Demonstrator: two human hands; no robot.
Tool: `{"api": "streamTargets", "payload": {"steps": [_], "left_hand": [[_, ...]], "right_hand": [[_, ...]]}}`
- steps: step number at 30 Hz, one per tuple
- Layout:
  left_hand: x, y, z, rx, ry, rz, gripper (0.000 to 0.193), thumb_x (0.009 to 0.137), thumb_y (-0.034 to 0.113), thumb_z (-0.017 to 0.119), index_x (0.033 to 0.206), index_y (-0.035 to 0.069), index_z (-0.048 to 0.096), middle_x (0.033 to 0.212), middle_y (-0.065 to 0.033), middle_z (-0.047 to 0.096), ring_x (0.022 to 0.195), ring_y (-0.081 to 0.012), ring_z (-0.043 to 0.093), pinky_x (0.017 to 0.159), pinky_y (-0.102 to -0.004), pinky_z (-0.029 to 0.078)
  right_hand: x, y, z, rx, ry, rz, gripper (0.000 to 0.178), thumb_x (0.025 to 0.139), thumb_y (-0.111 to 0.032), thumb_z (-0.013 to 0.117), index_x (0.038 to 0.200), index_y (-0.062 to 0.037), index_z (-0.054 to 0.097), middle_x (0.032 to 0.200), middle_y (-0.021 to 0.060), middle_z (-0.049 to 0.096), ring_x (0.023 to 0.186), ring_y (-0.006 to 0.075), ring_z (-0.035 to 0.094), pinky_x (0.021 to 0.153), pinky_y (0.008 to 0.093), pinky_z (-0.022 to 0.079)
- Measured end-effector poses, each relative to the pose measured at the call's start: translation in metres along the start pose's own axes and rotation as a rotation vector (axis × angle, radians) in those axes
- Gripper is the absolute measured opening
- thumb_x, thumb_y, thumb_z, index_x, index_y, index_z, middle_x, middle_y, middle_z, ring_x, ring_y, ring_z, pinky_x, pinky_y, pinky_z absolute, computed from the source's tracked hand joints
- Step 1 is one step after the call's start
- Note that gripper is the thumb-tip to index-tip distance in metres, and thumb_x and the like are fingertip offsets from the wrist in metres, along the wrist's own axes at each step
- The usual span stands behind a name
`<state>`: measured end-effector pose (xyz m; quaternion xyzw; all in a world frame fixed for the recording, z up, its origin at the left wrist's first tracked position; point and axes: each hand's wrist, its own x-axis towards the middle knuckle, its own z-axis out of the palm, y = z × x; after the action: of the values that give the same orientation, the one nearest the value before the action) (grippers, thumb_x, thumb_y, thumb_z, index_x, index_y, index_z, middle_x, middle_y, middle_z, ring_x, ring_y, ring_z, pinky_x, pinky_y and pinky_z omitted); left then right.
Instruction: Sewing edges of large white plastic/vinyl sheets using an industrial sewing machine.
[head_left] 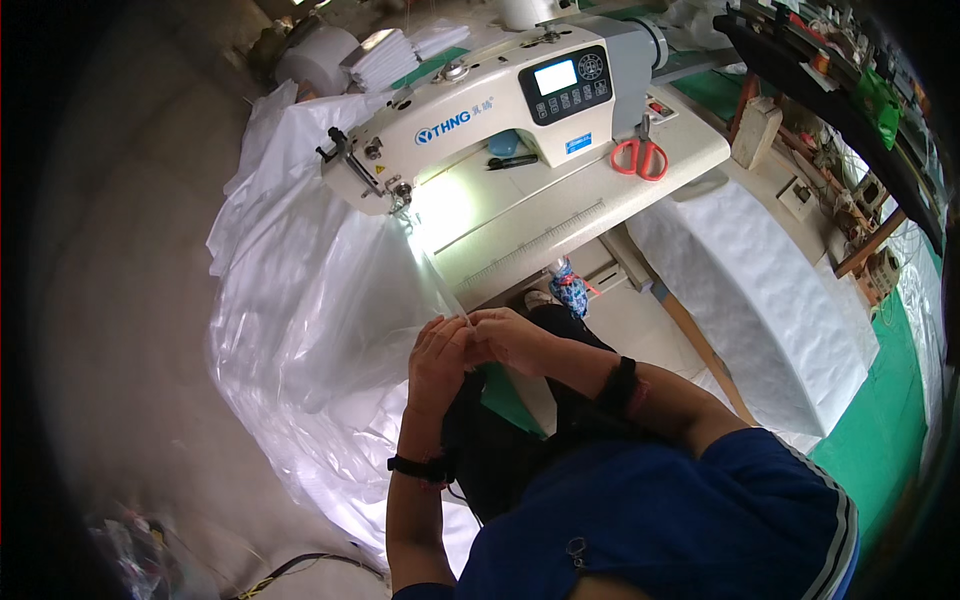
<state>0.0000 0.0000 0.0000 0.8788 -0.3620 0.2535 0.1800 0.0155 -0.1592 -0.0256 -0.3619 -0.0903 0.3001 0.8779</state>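
Thin clear plastic strip [447, 292], stretched taut from the needle area towards the fingertips, translucent white sheeting [300, 300] draped in folds off the bench edge

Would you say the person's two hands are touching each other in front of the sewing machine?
Touching. The head view shows the left hand and right hand pressed together at the fingertips, pinching a clear plastic strip running from the sewing machine; no gap shows between them.

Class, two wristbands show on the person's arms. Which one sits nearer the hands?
The black band on the left wrist. It sits just below the left hand, while the right arm's band lies farther up the forearm.
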Motion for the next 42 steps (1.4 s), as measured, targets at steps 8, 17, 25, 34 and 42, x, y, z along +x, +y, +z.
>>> {"api": "streamTargets", "payload": {"steps": [8,17,25,34,42], "left_hand": [[-0.024,0.012,-0.006,0.016,-0.018,-0.07,0.027,0.074,0.011,0.062,0.1,0.006,0.057,0.104,-0.0107,0.059,0.101,-0.0277,0.055,0.094,-0.0444,0.039],[-0.135,-0.069,-0.058,0.679,-0.061,-0.593,0.028,0.077,0.008,0.054,0.103,0.011,0.06,0.085,-0.0065,0.051,0.082,-0.0247,0.051,0.077,-0.0411,0.039],[-0.149,-0.114,-0.074,0.766,0.101,-0.631,0.032,0.075,0.003,0.053,0.105,0.01,0.062,0.101,-0.0061,0.057,0.093,-0.0266,0.052,0.08,-0.0403,0.043],[-0.121,-0.157,-0.077,0.583,0.095,-0.722,0.027,0.079,0.006,0.052,0.104,0.008,0.063,0.106,-0.0112,0.062,0.098,-0.0292,0.057,0.084,-0.0401,0.044],[-0.097,-0.199,-0.072,0.574,-0.007,-0.86,0.032,0.078,0.003,0.047,0.107,0.012,0.06,0.109,-0.0128,0.061,0.093,-0.0298,0.061,0.079,-0.04,0.049]], "right_hand": [[0.023,0.007,0.003,-0.369,0.378,0.116,0.018,0.085,-0.014,0.05,0.096,0.0,0.053,0.068,0.0104,0.06,0.055,0.0232,0.061,0.059,0.0346,0.053],[0.004,0.022,0.007,-1.843,0.311,-0.456,0.043,0.073,-0.013,0.059,0.11,0.0056,0.047,0.06,0.0107,0.059,0.055,0.0246,0.062,0.049,0.0341,0.048],[0.049,0.009,0.015,-2.166,0.325,-0.469,0.048,0.072,-0.012,0.057,0.114,0.0106,0.051,0.061,0.0081,0.061,0.054,0.0191,0.062,0.047,0.0297,0.046],[0.105,-0.017,0.013,-2.316,0.256,-0.282,0.051,0.073,-0.009,0.055,0.118,0.0135,0.046,0.058,0.0067,0.061,0.05,0.02,0.061,0.043,0.0316,0.045],[0.147,-0.024,0.0,-2.312,0.287,-0.382,0.03,0.074,-0.011,0.055,0.099,0.0058,0.056,0.06,0.0052,0.061,0.052,0.0196,0.06,0.044,0.0323,0.044]]}}
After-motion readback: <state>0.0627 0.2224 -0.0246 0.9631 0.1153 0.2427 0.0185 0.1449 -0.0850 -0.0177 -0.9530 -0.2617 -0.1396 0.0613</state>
